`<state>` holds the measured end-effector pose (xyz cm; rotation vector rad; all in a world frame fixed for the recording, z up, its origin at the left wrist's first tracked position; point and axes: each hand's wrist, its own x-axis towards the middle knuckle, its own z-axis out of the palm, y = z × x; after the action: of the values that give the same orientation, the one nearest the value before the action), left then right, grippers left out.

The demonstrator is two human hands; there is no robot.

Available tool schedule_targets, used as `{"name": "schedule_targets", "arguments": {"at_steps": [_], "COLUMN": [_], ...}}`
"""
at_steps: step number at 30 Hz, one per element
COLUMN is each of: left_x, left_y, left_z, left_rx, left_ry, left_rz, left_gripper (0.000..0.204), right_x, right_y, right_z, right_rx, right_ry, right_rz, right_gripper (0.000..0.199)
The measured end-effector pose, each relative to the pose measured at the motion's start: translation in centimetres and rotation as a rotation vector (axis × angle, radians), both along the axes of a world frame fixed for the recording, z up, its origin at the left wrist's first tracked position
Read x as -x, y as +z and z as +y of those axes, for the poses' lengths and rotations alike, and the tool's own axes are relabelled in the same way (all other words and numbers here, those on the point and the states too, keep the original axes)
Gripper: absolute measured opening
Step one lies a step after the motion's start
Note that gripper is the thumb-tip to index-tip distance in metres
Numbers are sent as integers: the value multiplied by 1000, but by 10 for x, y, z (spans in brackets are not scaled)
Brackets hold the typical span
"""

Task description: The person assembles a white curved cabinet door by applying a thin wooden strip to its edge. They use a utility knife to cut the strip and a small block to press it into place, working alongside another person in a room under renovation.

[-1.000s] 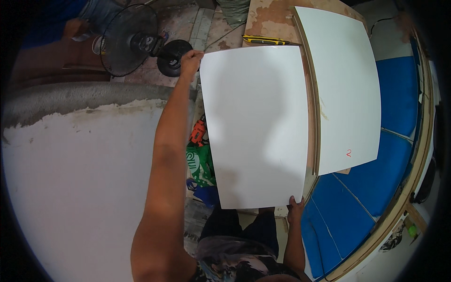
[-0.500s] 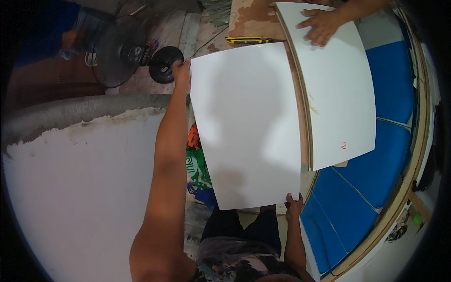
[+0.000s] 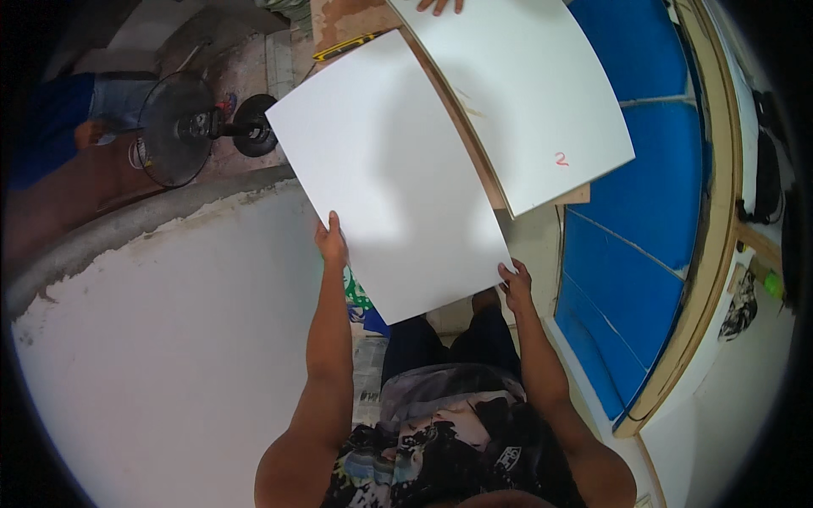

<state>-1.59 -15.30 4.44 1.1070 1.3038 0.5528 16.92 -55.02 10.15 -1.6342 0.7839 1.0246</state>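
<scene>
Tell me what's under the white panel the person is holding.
Past the white panel, green-and-white material and something blue peek out at lower left; the person's legs show beyond its near edge. Whatever lies beneath its middle is covered.

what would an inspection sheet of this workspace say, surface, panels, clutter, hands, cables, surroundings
Surface: stained brown worktop, partly covered
Job's things: near white panel, held; second white panel, red-marked, to its right
Clutter: yellow-black utility knife on worktop; green item, partly hidden
Hands: left hand grips near white panel's left edge; right hand, its near right corner
Cables: possible thin one by blue surface's near end; unclear
Surroundings: black fan at left; another person's fingers on second white panel
</scene>
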Motion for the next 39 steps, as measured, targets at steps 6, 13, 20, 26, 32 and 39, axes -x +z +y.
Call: {"name": "schedule_targets", "arguments": {"at_steps": [6,13,20,26,32,39], "left_x": [2,25,-97,-140,-181,-150], "left_y": [28,72,234,362,349,516], "left_z": [0,-95,-296,-340,-282,-318], "left_rx": [-95,-401,-288,-1022,-242,421], "left_ry": [-153,23,-687,-1426,-982,-945], "left_rz": [388,411,-211,-312,-346,-599], "left_gripper": [58,33,12,57,74,84], "right_x": [1,-8,2,-9,-24,-23], "right_y": [-16,27,97,244,417,328], "right_z": [-26,-70,-60,-31,-14,-30], "right_rx": [-103,-76,-364,-1009,-1098,-38], "right_ry": [-18,-153,-448,-490,-266,764], "right_rz": [12,9,130,242,-272,-1906], "right_gripper": [84,89,90,93,91,85]}}
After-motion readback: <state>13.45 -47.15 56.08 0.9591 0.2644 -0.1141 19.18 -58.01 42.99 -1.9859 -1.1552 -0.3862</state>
